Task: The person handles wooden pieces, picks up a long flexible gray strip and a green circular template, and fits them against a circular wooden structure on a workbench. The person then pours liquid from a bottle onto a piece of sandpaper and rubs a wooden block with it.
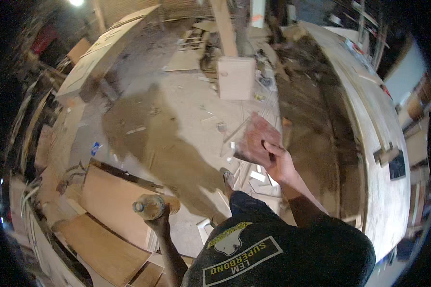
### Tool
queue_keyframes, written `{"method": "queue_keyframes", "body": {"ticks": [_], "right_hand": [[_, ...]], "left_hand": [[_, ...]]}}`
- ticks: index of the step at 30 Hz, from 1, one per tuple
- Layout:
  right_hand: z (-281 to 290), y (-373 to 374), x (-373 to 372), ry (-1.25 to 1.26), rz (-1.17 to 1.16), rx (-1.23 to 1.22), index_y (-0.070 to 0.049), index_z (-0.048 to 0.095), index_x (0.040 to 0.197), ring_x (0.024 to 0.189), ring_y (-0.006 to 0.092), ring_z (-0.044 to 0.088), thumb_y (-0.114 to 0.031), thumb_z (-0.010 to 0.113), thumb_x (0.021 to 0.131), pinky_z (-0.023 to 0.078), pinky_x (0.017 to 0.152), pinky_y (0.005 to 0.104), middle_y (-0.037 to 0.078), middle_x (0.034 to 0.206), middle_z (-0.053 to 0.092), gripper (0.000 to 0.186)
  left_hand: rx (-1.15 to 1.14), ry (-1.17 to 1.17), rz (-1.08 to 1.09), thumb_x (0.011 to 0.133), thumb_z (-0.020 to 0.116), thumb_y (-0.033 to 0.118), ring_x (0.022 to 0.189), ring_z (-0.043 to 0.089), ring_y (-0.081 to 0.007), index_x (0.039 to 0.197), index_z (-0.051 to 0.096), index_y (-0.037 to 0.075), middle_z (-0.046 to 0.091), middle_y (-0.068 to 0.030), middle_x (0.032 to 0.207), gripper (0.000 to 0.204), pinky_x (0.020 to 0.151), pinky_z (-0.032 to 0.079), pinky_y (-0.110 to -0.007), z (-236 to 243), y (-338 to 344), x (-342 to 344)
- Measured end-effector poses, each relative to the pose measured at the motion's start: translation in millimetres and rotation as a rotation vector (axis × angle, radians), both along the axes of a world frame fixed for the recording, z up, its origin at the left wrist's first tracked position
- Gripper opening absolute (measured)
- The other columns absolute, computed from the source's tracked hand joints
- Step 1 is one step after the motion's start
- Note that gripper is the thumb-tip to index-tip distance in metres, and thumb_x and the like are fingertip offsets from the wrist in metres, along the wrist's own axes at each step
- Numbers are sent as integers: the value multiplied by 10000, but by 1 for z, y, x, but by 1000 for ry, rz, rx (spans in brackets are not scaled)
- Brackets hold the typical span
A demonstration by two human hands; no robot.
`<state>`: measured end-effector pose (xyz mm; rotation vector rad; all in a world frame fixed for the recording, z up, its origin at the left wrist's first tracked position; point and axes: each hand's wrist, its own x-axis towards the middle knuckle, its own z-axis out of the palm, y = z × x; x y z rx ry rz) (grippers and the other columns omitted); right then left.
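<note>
My left hand (159,223) is closed around a plastic bottle (151,206) with a blue ring at its mouth and yellowish-brown contents. It is held up in front of large brown wooden panels (111,203). On the other side, my right hand (278,165) grips a flat, roughly square reddish-brown piece (258,138), thumb on top and fingers hidden beneath. Blur leaves its material unclear; it could be sandpaper or thin board. It is in the air over the littered floor, touching nothing else.
A long pale workbench (364,115) runs along the right, with a hammer-like tool (387,155) on it. Ahead stands a light wooden box (236,78). Another long bench (105,48) is at the far left. Scraps and offcuts (261,184) litter the floor (187,122) near my foot.
</note>
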<state>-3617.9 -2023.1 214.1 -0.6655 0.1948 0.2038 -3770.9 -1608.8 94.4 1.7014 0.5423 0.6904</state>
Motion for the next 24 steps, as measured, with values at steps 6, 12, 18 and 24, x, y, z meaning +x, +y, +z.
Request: {"method": "queue_keyframes", "body": {"ticks": [6, 12, 18, 24], "right_hand": [[-35, 93, 162, 89, 342, -63, -18, 530, 1359, 1261, 327, 578, -70, 683, 920, 471, 1092, 511, 139, 1356, 604, 468], [8, 255, 313, 142, 718, -71, -26, 496, 1381, 1246, 342, 588, -96, 693, 927, 492, 1063, 546, 143, 1350, 598, 500], [19, 420, 447, -139, 760, -144, -60, 563, 1329, 1158, 293, 631, -87, 753, 884, 524, 1005, 488, 92, 1283, 646, 485], [-32, 514, 561, -143, 480, -358, -55, 489, 1420, 1208, 337, 594, -12, 672, 913, 514, 1023, 520, 117, 1332, 598, 541]], "left_hand": [[1, -110, 114, 708, 930, 122, 1079, 626, -212, 1294, 549, 22, 631, -89, 1216, 707, 945, 531, -363, 27, 46, 110], [-48, 39, 398, 690, 928, 108, 1005, 668, -204, 1246, 581, 26, 679, -92, 1129, 661, 911, 554, -368, 41, 103, 157], [-119, 45, 590, 701, 929, 134, 1024, 661, -231, 1249, 537, 17, 656, -108, 1126, 684, 911, 563, -390, 14, 188, 218], [-185, 125, 447, 708, 936, 198, 1050, 656, -214, 1292, 486, 11, 642, -96, 1161, 761, 938, 561, -370, 20, 350, 323]]}}
